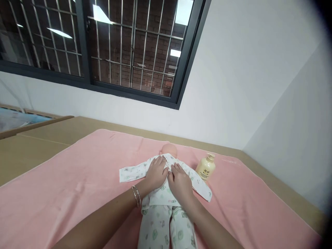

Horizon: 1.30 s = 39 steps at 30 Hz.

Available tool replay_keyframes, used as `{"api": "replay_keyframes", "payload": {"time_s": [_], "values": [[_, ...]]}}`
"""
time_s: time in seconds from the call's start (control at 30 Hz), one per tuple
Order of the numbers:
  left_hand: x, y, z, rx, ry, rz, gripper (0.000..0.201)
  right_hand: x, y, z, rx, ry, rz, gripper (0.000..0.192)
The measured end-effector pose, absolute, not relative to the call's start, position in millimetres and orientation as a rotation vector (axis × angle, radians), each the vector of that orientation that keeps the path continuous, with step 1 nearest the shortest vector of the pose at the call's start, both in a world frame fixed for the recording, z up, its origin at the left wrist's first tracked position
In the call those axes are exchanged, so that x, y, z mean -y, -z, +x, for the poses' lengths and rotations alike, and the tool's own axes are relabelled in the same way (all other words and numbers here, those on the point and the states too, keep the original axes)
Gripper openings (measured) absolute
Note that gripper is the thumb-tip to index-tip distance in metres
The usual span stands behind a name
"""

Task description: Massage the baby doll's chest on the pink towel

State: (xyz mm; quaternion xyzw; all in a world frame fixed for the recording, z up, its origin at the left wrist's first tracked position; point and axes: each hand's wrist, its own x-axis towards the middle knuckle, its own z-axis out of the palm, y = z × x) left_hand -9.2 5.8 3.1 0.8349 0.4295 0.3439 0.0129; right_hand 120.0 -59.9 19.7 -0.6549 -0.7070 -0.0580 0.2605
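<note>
A baby doll [169, 150] in a white printed sleepsuit [166, 221] lies on its back on a pink blanket [77, 180], head toward the wall. My left hand [156, 173], with bracelets at the wrist, rests flat on the doll's chest at the left side of the suit's front. My right hand [181, 182] lies flat beside it on the right side of the chest. The fingertips of both hands meet near the collar. Neither hand grips anything. The suit's sleeves lie spread out to both sides.
A cream-yellow lotion bottle [205, 167] stands on the blanket right of the doll's shoulder. The blanket covers a tan surface [31, 152] that meets a white wall. A barred dark-framed window [109, 52] is above. The room corner is at right.
</note>
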Motion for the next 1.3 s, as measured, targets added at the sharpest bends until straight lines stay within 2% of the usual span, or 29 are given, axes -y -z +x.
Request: {"api": "replay_keyframes", "payload": {"time_s": [0.2, 0.4, 0.57, 0.8, 1.03, 1.3], "values": [[-7, 0, -10, -1.315, -1.078, 2.628, 0.042, 49, -17, 130, 1.853, -0.001, -1.701, 0.049], [2, 0, -4, -1.342, -1.293, 2.593, 0.030, 30, -12, 144, 1.827, -0.139, -1.629, 0.052], [2, 2, -2, -1.355, -1.366, 2.440, 0.028, 28, -9, 146, 1.843, -0.112, -1.624, 0.053], [-3, 6, -6, -1.269, -1.268, 2.346, 0.040, 32, -10, 143, 1.869, -0.086, -1.659, 0.053], [-2, 5, -4, -1.250, -1.263, 2.300, 0.041, 36, -13, 144, 1.859, -0.092, -1.674, 0.054], [-3, 7, -6, -1.235, -1.297, 2.299, 0.040, 59, -21, 119, 1.918, 0.024, -1.867, 0.056]]}}
